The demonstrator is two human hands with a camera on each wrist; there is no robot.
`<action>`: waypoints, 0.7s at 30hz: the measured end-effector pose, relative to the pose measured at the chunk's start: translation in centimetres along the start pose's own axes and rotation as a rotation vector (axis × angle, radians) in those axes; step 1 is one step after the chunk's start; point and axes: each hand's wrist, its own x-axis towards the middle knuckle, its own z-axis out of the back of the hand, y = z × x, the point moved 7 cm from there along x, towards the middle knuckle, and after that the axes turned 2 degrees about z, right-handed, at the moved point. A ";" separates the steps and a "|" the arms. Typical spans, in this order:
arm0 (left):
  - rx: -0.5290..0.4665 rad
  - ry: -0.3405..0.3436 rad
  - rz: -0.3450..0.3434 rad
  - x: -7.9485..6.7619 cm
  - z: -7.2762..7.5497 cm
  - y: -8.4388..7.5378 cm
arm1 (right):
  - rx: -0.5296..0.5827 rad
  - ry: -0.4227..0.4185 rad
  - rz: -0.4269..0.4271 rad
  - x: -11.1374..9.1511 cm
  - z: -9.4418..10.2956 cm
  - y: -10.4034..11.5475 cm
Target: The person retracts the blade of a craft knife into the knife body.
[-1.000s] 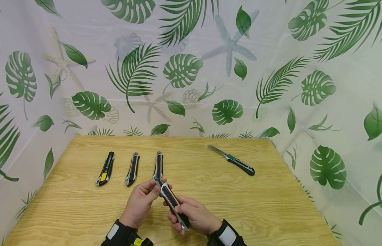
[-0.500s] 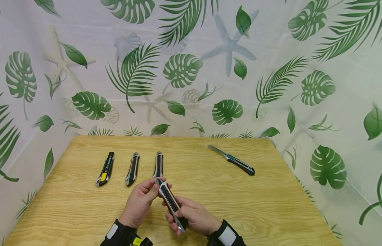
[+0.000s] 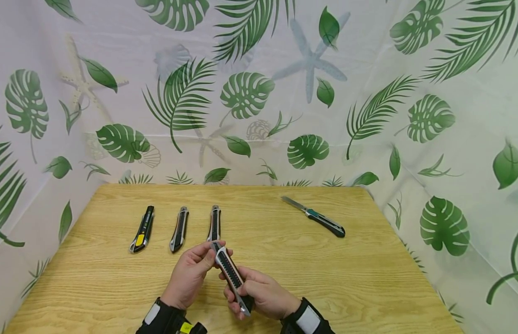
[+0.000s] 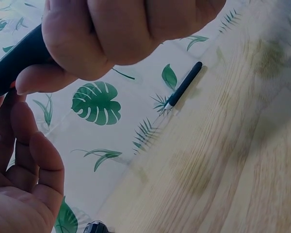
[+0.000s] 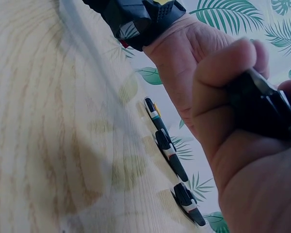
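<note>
A black and silver snap-off utility knife [image 3: 230, 271] is held above the table by both hands, slanting from upper left to lower right in the head view. My left hand [image 3: 188, 276] pinches its upper end between thumb and fingers. Around the lower part of the handle, my right hand [image 3: 263, 290] curls its fingers, with the thumb on the body. In the right wrist view the dark butt of the knife [image 5: 262, 109] sticks out of the right fist. The left fingers cover part of the knife's tip, so I cannot tell whether any blade is out.
Left of centre on the wooden table [image 3: 346, 287] lie a black-and-yellow utility knife [image 3: 143, 229] and two black and silver ones, a middle knife [image 3: 180, 229] and a nearer-hand knife [image 3: 214, 222]. At right lies a green-black knife [image 3: 325, 224] with its blade extended. Leaf-printed cloth [image 3: 259, 153] stands behind.
The held knife's lower end has shifted slightly left and its tip has drawn a little back under the left fingers. Both hands otherwise keep their places; the knives on the table lie unmoved.
</note>
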 end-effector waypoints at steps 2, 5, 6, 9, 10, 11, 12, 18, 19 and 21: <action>0.003 -0.007 0.004 0.0 0.0 0.1 | -0.002 0.002 0.001 0.0 0.0 0.0; 0.007 -0.017 0.009 0.0 0.1 0.1 | 0.006 -0.002 -0.004 0.1 0.0 -0.1; 0.005 -0.019 0.010 0.0 0.1 0.1 | 0.003 -0.006 0.000 0.1 0.0 -0.1; -0.007 -0.030 0.013 0.0 0.3 0.0 | -0.012 -0.011 0.011 0.2 0.1 -0.1; -0.010 -0.036 0.013 0.0 0.4 0.0 | -0.016 -0.009 0.015 0.2 0.1 -0.1; -0.017 -0.043 0.013 0.0 0.6 0.0 | -0.025 -0.007 0.025 0.1 0.1 0.0; -0.022 -0.050 0.014 0.1 0.7 -0.1 | -0.030 0.000 0.033 0.1 0.1 0.0; -0.092 -0.091 -0.006 0.2 1.7 -0.5 | -0.062 0.068 0.035 0.0 0.2 -0.3; -0.107 -0.093 -0.009 0.2 1.8 -0.6 | -0.076 0.074 0.030 0.0 0.2 -0.3; -0.113 -0.094 -0.017 0.2 1.8 -0.8 | -0.102 0.080 0.035 0.0 0.2 -0.4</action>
